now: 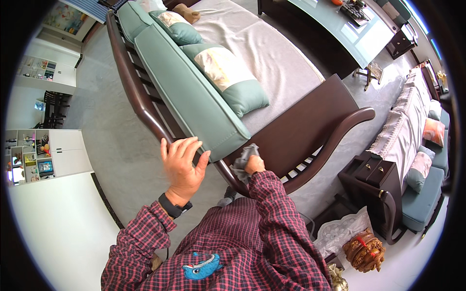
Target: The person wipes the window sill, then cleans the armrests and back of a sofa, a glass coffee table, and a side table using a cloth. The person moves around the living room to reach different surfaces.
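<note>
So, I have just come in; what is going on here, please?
A person in a checked garment has a crumpled grey cloth in the right hand, at the corner of the dark wooden sofa frame, by the end of the green back cushion. The left hand is open with fingers spread by the back rail; whether it touches is unclear. Two pillows lean against the cushion.

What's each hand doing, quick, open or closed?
Left hand: open, fingers spread, holding nothing.
Right hand: closed, holding a crumpled gray cloth.
</note>
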The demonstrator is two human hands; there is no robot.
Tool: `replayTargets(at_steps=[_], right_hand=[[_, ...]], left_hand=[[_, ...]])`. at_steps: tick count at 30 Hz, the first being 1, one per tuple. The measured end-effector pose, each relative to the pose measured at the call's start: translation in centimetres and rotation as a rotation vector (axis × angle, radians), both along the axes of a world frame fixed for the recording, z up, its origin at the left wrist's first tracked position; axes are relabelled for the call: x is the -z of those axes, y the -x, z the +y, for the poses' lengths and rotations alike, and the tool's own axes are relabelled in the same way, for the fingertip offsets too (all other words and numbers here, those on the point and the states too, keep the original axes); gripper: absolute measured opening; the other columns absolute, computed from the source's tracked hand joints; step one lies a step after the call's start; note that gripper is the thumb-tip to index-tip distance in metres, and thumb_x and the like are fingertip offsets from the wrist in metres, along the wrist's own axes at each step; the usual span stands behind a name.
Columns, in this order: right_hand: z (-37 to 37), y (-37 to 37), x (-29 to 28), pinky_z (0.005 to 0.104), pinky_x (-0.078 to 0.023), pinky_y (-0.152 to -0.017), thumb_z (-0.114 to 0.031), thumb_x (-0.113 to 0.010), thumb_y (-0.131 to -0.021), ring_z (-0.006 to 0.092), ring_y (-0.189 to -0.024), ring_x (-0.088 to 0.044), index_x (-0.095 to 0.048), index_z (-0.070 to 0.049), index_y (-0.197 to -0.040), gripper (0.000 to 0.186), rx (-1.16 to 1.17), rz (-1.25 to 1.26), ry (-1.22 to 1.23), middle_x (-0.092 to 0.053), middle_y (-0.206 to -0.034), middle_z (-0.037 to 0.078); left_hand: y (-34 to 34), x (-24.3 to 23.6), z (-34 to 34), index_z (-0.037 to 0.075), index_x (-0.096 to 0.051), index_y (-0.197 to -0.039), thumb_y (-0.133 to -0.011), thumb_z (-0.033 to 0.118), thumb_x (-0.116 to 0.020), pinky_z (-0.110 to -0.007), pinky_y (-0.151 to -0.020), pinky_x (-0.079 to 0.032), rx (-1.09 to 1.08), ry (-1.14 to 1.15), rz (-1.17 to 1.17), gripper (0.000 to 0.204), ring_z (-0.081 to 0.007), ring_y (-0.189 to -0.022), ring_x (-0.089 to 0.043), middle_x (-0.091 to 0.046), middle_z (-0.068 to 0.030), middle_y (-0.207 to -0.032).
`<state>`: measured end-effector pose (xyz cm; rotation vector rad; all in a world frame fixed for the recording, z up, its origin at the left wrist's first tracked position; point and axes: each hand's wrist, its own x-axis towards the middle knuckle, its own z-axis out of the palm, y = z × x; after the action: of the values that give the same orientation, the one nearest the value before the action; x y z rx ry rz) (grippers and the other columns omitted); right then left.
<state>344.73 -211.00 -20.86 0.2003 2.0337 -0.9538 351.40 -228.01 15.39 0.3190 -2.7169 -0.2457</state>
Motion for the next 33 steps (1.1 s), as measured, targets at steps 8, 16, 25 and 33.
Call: replayTargets(at_steps=[8,16,25,33], right_hand=[[0.7,2.1,-12.9,0.0405,-0.062,-0.078,-0.026,-0.083,-0.074,0.0304,-0.089,-0.077,-0.072,0.001,-0.123,0.057,-0.295,0.043,0.103,-0.076,-0.099,0.022],[-2.5,-9.8,-13.3,0.0521,-0.056,-0.085,-0.013,-0.073,-0.075,0.0356,-0.103,-0.07,-0.068,-0.006,-0.097,0.024,-0.442,0.641,0.006,-0.072,-0.103,0.015],[16.4,-12.9,-13.5,0.0669,-0.032,-0.115,-0.007,-0.065,-0.082,0.0316,-0.15,-0.037,-0.064,-0.006,-0.114,0.033,-0.548,0.855,-0.328,-0.057,-0.142,0.013],[20.4,-4.2,-14.9,0.0468,-0.054,-0.092,0.001,-0.067,-0.076,0.0407,-0.117,-0.062,-0.066,-0.005,-0.099,0.023,0.184,0.838,-0.048,-0.07,-0.111,0.016]], left_hand=[[-0.5,0.3,-0.1,0.01,-0.071,-0.106,-0.091,0.032,-0.077,-0.062,-0.117,-0.03,0.011,-0.06,0.059,0.027,-0.027,-0.109,-0.062,-0.071,-0.0033,-0.112],[-0.8,0.7,-0.4,0.01,-0.071,-0.104,-0.091,0.039,-0.074,-0.065,-0.115,-0.03,0.077,0.027,0.087,0.032,-0.0271,-0.108,-0.061,-0.071,-0.0031,-0.111],[-1.1,1.5,-0.6,0.012,-0.071,-0.104,-0.092,0.039,-0.074,-0.062,-0.117,-0.029,0.109,0.029,0.098,0.03,-0.0255,-0.11,-0.061,-0.07,-0.0018,-0.111],[-1.3,-0.7,0.4,0.006,-0.062,-0.13,-0.087,0.04,-0.079,-0.059,-0.116,-0.028,0.136,-0.053,0.155,0.057,-0.0351,-0.128,-0.052,-0.06,-0.0139,-0.136]])
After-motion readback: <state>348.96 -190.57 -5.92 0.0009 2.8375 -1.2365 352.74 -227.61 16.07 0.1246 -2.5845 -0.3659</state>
